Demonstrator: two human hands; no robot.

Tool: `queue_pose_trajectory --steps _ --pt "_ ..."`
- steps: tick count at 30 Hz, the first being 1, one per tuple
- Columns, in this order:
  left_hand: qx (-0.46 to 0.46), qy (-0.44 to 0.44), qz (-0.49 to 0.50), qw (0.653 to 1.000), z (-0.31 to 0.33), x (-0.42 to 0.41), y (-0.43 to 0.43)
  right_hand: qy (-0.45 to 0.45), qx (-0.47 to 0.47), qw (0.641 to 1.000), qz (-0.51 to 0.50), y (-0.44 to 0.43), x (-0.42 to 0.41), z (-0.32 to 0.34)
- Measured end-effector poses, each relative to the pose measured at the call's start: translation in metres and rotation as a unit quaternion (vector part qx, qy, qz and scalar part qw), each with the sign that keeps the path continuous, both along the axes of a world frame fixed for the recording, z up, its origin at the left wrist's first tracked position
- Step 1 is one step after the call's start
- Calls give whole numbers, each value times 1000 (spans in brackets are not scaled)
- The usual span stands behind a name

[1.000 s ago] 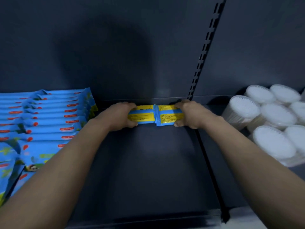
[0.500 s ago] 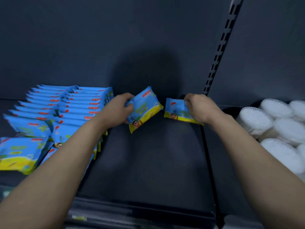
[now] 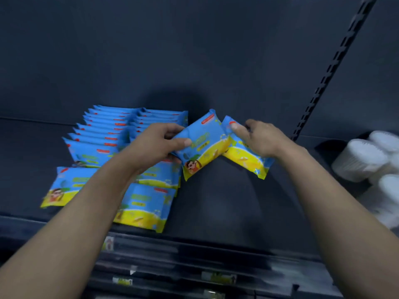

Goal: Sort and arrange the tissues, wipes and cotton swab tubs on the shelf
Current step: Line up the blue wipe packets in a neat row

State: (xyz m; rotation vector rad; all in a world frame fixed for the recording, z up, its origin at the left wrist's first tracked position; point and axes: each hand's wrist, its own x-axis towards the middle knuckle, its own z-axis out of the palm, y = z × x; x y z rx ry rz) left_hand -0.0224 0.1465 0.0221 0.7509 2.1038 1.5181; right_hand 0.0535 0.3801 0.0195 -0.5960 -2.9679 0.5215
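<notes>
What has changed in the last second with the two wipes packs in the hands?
The left hand and right hand brought the left wipes pack and right wipes pack forward over the shelf and turned them: the yellow label sides showed before, the cartoon fronts show now, tilted, edges meeting. Both hands kept their grip. The other wipes packs on the left and the cotton swab tubs on the right stayed.
</notes>
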Motion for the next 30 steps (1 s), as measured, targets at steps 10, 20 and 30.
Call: queue_pose_trajectory --steps 10,20,30 --pt "-65 114 -19 991 5 -43 -142 3 -84 995 59 -130 -11 18" --pt "-214 211 -2 954 -5 -45 -214 -165 -55 976 131 -198 -24 -2" --pt "-317 212 34 924 -16 -52 -232 -212 39 965 147 -225 -24 -3"
